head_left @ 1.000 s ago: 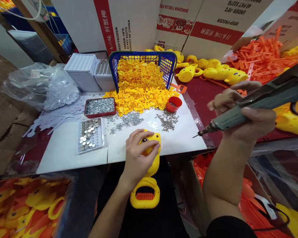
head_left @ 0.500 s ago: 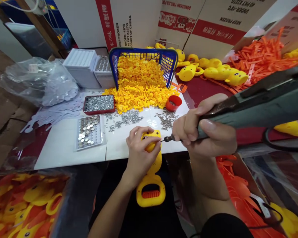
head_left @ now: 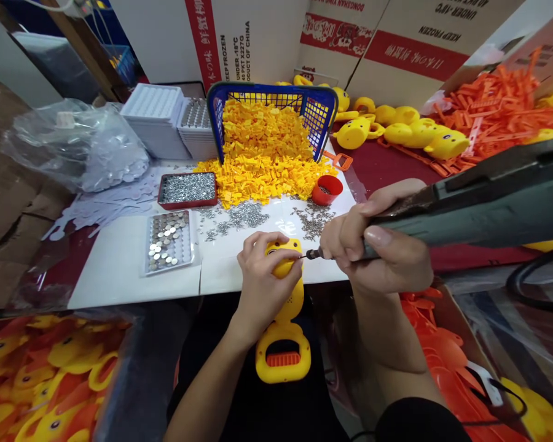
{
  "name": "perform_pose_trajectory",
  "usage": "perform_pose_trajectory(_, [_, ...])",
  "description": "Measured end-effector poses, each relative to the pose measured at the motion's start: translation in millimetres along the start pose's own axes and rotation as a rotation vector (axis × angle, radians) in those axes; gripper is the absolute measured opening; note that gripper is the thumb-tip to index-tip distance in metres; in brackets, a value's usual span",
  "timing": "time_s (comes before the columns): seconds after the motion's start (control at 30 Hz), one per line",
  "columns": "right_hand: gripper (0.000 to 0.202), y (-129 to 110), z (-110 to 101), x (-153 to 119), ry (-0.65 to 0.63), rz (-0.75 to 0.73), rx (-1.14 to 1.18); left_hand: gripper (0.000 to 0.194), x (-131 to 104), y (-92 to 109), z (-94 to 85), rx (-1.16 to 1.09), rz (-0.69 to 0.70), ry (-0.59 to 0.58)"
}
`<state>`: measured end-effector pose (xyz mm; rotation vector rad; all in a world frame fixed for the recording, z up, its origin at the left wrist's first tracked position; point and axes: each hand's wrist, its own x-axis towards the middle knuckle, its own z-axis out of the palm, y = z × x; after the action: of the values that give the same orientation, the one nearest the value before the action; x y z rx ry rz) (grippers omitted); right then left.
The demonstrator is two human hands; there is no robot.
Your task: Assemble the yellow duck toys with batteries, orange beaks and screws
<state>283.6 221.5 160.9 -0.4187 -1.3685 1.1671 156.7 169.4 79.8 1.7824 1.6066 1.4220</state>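
My left hand (head_left: 267, 270) is wrapped round the head end of a yellow plastic duck toy (head_left: 284, 362), thumb and forefinger pinched at its right side. The toy's ring handle, with an orange ribbed grip inside, hangs down over my lap. In my right hand (head_left: 380, 245) is a dark grey-green electric screwdriver (head_left: 479, 202), held level and pointing left. Its thin bit reaches the left fingertips at the toy's edge. Whether a screw sits at the bit's tip is too small to tell.
Beyond my hands lie loose screws (head_left: 244, 215), a red cup (head_left: 327, 190), a red screw tray (head_left: 187, 189), a white tray of coin cells (head_left: 168, 241) and a blue basket (head_left: 214, 123) spilling yellow parts. Boxes of toys (head_left: 50, 380) and orange parts (head_left: 447, 350) flank my lap.
The view has shifted slightly, so everything sits a little differently in the frame. Both hands keep their grips, and the bit stays at the left fingertips.
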Motion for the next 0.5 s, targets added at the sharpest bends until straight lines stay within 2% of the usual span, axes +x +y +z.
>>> perform_pose_trajectory(0.5, [0.008,7.2,-8.8,-0.3,-0.046,-0.056,0.025,0.013,-2.6,-15.6,-2.5,-0.083,0.082,0.027])
